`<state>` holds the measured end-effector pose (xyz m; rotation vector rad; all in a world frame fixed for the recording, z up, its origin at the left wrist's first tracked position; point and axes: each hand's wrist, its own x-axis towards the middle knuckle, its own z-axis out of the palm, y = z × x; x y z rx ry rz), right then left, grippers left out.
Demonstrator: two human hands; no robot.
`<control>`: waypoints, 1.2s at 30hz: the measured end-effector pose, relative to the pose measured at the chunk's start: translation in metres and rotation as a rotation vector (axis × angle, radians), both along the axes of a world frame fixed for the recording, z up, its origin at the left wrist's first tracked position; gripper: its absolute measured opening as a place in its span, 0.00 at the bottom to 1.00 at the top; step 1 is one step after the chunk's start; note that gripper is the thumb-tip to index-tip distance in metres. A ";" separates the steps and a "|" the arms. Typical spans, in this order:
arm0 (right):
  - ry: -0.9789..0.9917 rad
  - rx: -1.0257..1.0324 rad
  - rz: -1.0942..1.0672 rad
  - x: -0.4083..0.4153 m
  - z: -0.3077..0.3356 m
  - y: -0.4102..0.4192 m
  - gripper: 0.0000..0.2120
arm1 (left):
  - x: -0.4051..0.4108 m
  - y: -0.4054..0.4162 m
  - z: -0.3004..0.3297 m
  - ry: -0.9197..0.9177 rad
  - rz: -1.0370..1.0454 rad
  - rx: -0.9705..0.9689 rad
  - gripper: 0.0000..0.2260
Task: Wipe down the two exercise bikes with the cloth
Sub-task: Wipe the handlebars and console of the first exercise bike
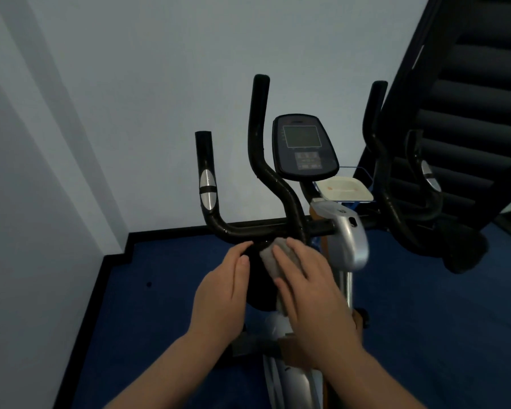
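Here the right hand [313, 290] presses a crumpled grey cloth [270, 261] to the bike, fingers nearly straight.

That right grip lies flat over the cloth rather than curling round it, pinning it against a dark part just below the black curved handlebar [266, 228] of the black and silver exercise bike [348, 240]. The left hand [223, 293] sits just beside it, fingers straight and together, tips touching the same dark part and holding nothing. Above the bar stands the dark oval console with a grey screen [304, 146]. To the right rises a second black handlebar [381, 160]. Blue floor [160, 305] lies below, a pale wall [130, 98] behind.
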<state>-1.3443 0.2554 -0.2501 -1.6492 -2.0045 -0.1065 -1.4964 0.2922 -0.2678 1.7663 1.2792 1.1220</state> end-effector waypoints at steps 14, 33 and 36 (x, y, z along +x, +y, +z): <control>-0.028 -0.158 -0.194 -0.012 0.016 0.038 0.17 | 0.002 -0.001 0.000 -0.015 0.038 -0.007 0.23; 0.354 -0.350 -0.127 -0.006 0.035 0.025 0.12 | 0.002 0.005 -0.006 -0.119 -0.053 -0.028 0.17; 0.240 -0.372 -0.122 -0.001 0.039 0.028 0.12 | -0.002 0.008 -0.005 -0.076 -0.059 -0.005 0.16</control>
